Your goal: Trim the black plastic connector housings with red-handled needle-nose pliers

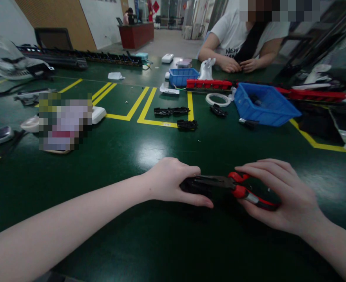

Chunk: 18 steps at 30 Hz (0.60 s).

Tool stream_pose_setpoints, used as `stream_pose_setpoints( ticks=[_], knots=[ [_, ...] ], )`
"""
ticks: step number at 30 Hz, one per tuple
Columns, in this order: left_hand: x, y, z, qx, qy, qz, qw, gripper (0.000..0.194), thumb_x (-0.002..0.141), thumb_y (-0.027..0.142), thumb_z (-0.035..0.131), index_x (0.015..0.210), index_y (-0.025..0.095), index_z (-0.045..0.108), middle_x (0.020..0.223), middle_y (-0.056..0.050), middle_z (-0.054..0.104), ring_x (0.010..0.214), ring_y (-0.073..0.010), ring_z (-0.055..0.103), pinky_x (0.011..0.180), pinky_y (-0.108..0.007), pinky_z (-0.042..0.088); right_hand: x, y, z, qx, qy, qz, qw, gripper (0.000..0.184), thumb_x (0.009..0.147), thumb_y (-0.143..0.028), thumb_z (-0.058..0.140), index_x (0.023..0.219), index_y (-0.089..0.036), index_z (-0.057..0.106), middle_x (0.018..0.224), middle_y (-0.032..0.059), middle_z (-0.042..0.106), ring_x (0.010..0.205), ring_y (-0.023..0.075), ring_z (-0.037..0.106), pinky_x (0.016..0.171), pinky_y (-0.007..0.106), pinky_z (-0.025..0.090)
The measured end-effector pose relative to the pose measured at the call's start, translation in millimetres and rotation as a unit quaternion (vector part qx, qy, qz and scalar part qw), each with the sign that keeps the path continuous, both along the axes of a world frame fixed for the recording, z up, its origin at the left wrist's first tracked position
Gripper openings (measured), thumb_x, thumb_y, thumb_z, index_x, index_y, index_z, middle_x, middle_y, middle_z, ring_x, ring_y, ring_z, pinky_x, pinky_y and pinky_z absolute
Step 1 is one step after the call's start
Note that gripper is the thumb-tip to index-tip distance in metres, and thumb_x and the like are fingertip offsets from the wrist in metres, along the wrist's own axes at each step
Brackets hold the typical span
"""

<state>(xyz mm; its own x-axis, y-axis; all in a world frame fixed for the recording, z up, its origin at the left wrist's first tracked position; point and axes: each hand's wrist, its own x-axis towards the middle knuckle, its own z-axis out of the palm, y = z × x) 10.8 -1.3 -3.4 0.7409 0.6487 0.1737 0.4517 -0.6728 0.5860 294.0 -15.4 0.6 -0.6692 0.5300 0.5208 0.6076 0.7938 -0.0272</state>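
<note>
Near the front of the green table, my left hand (175,180) is closed around a small black part (198,188), its thumb along the near side. Part of that piece is hidden by the fingers. My right hand (287,199) grips red-and-black needle-nose pliers (240,188) by the handles. The long jaws point left and lie over the black part; whether they pinch it I cannot tell. Farther back are similar black parts: a long one (171,111), a short one (187,124) and another (218,110) by a white ring of tape (218,100).
A blue bin (267,111) with dark pieces stands at the right, a smaller blue bin (183,77) behind. Red strips (209,84) lie between them. A phone (65,125) and a white case (98,115) are at the left. Across the table sits another person (243,43).
</note>
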Motion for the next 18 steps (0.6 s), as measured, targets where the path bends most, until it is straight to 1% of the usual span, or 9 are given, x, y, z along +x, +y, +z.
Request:
stream_pose_setpoints(
  ticks=[2,6,9,13,18],
  knots=[
    [0.0,0.0,0.6,-0.01,-0.007,0.0,1.0,0.05,0.079,0.066,0.065,0.075,0.017,0.055,0.059,0.006,0.053,0.053,-0.0093,0.05,0.053,-0.021,0.03,0.3,-0.1,0.5,-0.001,-0.004,0.005,1.0,0.049,0.077,-0.029,0.065,0.124,-0.022,0.053,0.102,0.0103,0.066,0.094,0.0294,0.063,0.086,0.049,0.048],
    [0.1,0.2,-0.6,-0.015,-0.017,-0.004,1.0,0.048,0.078,0.065,0.067,0.077,0.018,0.056,0.061,0.006,0.054,0.054,-0.0093,0.051,0.053,-0.021,0.03,-1.5,-1.6,0.5,-0.012,-0.013,0.015,1.0,0.05,0.076,-0.028,0.066,0.125,-0.022,0.053,0.103,0.01,0.066,0.094,0.0288,0.063,0.089,0.05,0.047],
    [0.3,0.5,-1.5,-0.007,-0.015,-0.007,1.0,0.049,0.077,0.065,0.068,0.077,0.018,0.055,0.06,0.006,0.054,0.054,-0.0092,0.05,0.053,-0.021,0.03,-3.9,-2.1,-0.8,-0.017,-0.011,0.014,1.0,0.052,0.076,-0.027,0.068,0.125,-0.023,0.053,0.103,0.0094,0.066,0.092,0.0281,0.063,0.085,0.049,0.048],
    [0.3,0.8,-1.8,-0.007,-0.017,-0.003,1.0,0.049,0.077,0.065,0.067,0.078,0.017,0.056,0.061,0.006,0.054,0.054,-0.0089,0.05,0.054,-0.021,0.03,-5.4,-2.7,-1.5,-0.018,-0.002,0.011,1.0,0.049,0.077,-0.028,0.068,0.123,-0.026,0.053,0.1,0.0077,0.066,0.088,0.0271,0.064,0.08,0.047,0.05],
    [-0.4,1.5,-2.2,-0.018,-0.02,-0.008,1.0,0.048,0.079,0.065,0.066,0.079,0.017,0.058,0.061,0.005,0.055,0.055,-0.0093,0.051,0.053,-0.021,0.03,-4.0,-4.1,-1.5,-0.02,-0.012,0.013,1.0,0.051,0.077,-0.028,0.067,0.125,-0.024,0.052,0.102,0.0093,0.065,0.089,0.0275,0.064,0.074,0.044,0.052]
  ],
)
